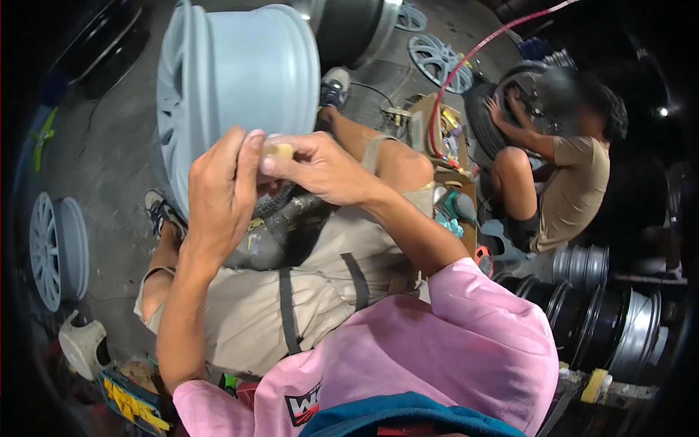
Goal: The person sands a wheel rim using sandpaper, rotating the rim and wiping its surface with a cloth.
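Observation:
A small pale yellow piece point(279, 151) is pinched in the fingers of my right hand point(320, 166), in front of the large light grey wheel rim point(255, 69). My left hand point(224, 186) is raised beside it, its fingers bent close together and nearly meeting the right fingertips. Whether the left fingers also grip something is hidden. The rim stands on its edge between my legs, just beyond both hands. Below it lies a dark tire point(269, 237).
A co-worker point(575, 167) sits at the right with both hands at a tire point(484, 120). Boxes of supplies point(433, 120) stand between us. Dark rims point(575, 313) line the lower right; another grey rim point(47, 251) stands at the left. A red hose point(466, 62) hangs at the upper right.

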A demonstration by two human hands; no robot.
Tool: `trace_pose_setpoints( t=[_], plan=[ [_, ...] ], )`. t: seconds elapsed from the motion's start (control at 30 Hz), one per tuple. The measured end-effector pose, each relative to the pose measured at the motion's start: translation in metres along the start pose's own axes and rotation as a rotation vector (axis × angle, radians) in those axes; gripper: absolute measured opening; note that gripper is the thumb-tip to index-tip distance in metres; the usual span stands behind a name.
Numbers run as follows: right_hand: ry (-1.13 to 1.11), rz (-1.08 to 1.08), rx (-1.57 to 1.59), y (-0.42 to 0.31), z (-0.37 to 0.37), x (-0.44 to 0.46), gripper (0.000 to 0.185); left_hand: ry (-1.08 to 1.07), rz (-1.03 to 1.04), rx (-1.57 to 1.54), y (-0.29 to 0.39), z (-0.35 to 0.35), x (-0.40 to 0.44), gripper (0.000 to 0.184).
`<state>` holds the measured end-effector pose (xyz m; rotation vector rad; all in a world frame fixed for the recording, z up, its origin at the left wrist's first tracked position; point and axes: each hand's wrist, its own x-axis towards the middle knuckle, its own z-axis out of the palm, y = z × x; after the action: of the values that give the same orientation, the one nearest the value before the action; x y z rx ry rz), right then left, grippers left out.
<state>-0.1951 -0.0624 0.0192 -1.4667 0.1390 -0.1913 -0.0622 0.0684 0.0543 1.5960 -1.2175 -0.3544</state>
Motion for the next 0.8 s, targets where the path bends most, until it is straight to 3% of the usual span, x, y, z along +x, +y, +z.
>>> trace_pose_setpoints(
  t=[0.07,0.13,0.17,0.23,0.33,0.4,0.47,0.53,0.63,0.73,0.8],
  plan=[
    [0.132,-0.043,-0.126,-0.008,0.008,0.008,0.032,0.084,0.097,0.136,-0.007,-0.010,0.002,0.028],
    [0.197,-0.312,-0.433,-0.002,-0.005,0.023,0.026,0.157,0.138,0.228,-0.015,-0.025,0.007,0.031],
    [0.313,-0.272,-0.507,-0.014,-0.007,0.029,0.026,0.195,0.081,0.267,-0.017,-0.036,0.009,0.029],
    [0.555,-0.479,-0.880,-0.012,-0.041,0.060,0.019,0.254,0.019,0.333,-0.024,-0.059,0.011,0.027],
    [0.769,-0.605,-1.229,0.010,-0.076,0.098,0.022,0.445,0.047,0.193,-0.045,-0.078,0.014,0.024],
    [0.622,-0.689,-1.342,0.043,-0.074,0.108,0.031,0.364,-0.093,0.156,-0.060,-0.082,0.012,0.028],
    [0.626,-0.727,-1.315,0.062,-0.058,0.109,0.040,0.218,-0.154,0.183,-0.073,-0.074,0.005,0.044],
    [0.641,-0.723,-1.370,0.061,-0.072,0.124,0.037,0.128,-0.259,0.107,-0.069,-0.066,-0.002,0.056],
    [0.592,-0.495,-1.199,0.032,-0.124,0.192,0.036,0.133,-0.252,0.086,-0.067,-0.055,-0.006,0.065],
    [0.408,-0.146,-1.213,0.021,-0.191,0.299,0.045,0.193,-0.364,-0.134,-0.069,-0.046,-0.001,0.052],
    [0.406,-0.127,-1.094,0.008,-0.160,0.316,0.047,0.265,-0.375,-0.158,-0.079,-0.039,0.001,0.046]
  ],
)
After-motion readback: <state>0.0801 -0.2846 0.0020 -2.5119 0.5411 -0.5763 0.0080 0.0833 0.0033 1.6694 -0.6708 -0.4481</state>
